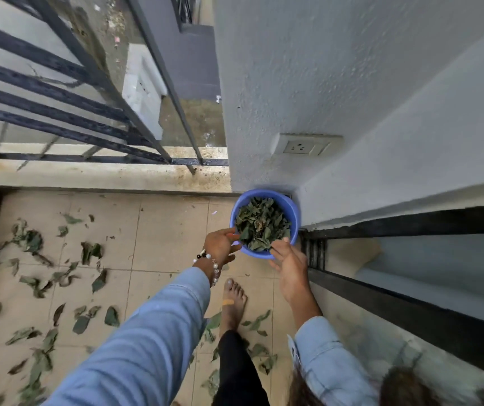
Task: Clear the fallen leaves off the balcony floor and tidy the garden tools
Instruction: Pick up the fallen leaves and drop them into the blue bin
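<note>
Leaves (33, 241) litter the tiled floor (170, 230) (blue bucket (292, 212) in the wall corner)

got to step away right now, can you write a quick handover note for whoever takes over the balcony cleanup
Left hand: at the near-left rim of the blue bucket, fingers on the rim. Whether it has a firm grip I cannot tell.
Right hand: open, fingers straight, touching the bucket's near-right rim.
The bucket stands on the floor in the corner by the wall, under the socket, with leaves in it.
Done: part of the leaves are in the bucket.
Left: many loose leaves lie over the tiled floor, mostly left of and around the bare foot. No garden tools are in view, so tidying them is open.
</note>
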Motion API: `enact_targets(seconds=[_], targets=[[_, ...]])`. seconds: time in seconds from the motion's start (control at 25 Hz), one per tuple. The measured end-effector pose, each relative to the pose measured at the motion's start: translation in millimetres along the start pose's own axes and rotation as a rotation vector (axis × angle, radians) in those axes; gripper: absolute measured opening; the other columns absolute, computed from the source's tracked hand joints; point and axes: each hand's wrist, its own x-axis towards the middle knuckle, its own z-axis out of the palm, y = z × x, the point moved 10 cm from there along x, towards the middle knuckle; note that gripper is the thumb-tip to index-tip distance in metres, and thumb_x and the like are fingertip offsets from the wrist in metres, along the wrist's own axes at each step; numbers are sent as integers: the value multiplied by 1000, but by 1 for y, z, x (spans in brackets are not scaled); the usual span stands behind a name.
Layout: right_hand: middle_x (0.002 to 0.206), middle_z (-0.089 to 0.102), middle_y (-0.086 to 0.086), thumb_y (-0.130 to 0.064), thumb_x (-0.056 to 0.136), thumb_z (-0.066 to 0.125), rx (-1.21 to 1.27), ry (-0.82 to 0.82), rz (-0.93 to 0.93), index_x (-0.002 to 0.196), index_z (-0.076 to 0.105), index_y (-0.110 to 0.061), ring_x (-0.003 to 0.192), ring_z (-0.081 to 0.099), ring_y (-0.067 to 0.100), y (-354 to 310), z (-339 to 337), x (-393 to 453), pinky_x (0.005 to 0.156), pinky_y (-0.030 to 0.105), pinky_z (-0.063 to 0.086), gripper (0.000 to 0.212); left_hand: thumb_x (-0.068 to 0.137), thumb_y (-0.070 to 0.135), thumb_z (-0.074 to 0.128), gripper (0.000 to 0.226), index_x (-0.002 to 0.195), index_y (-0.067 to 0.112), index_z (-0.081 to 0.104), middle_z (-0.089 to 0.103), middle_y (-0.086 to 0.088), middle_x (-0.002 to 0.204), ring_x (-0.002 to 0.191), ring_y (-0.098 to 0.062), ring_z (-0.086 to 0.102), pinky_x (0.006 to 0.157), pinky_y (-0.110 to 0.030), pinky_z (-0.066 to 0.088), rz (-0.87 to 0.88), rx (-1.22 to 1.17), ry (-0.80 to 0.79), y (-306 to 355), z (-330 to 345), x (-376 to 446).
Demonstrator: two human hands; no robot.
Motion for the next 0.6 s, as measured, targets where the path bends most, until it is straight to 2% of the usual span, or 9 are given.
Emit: enact_targets(seconds=[0.08, 0.2, 0.32, 0.36, 0.44, 0.52, 0.6], targets=[[113, 66, 18, -31, 100, 47, -72, -60, -38, 92, 65, -15, 100, 63, 27, -9, 10, -39, 76, 33, 49, 25, 96, 4, 46, 27, 118, 9, 60, 65, -9, 101, 80, -24, 61, 61, -26, 41, 35, 5, 32, -3, -22, -33], [99, 69, 11, -33, 100, 47, -214, -125, -129, 99, 64, -13, 81, 63, 18, -21, 34, -113, 65, 29, 49, 27, 95, 5, 45, 26, 114, 11, 62, 68, -6, 90, 64, -18, 61, 56, -25, 41, 146, 19, 93, -10, -74, -95], [84, 66, 9, -26, 100, 47, -337, -220, -244, 97, 65, -9, 64, 56, 13, -16, 65, -196, 53, 23, 43, 24, 95, 7, 45, 23, 108, 11, 64, 68, -7, 84, 59, -17, 60, 53, -25, 41, 284, 46, 155, -31, -139, -169], [83, 66, 8, -26, 100, 47, -392, -256, -278, 98, 65, -8, 62, 55, 13, -13, 75, -221, 50, 21, 42, 25, 95, 7, 46, 22, 107, 10, 64, 68, -8, 82, 59, -18, 61, 54, -26, 44, 319, 63, 180, -43, -160, -192], [81, 67, 6, -27, 100, 46, -525, -321, -340, 98, 64, -10, 62, 57, 13, 1, 91, -280, 51, 21, 42, 25, 95, 7, 47, 22, 105, 5, 67, 68, -7, 76, 61, -22, 62, 66, -33, 55, 373, 65, 264, -81, -214, -240], [81, 66, 7, -26, 100, 45, -581, -391, -391, 99, 64, -9, 62, 57, 14, 21, 109, -338, 53, 24, 42, 25, 94, 8, 49, 21, 103, 5, 68, 68, -4, 71, 60, -23, 62, 75, -38, 57, 395, 45, 346, -131, -276, -290], [82, 66, 9, -25, 100, 46, -653, -467, -443, 99, 64, -9, 62, 56, 16, 47, 133, -388, 54, 24, 41, 24, 95, 11, 50, 20, 101, 6, 69, 70, -6, 74, 63, -24, 64, 74, -35, 56, 395, 3, 451, -181, -336, -336]])
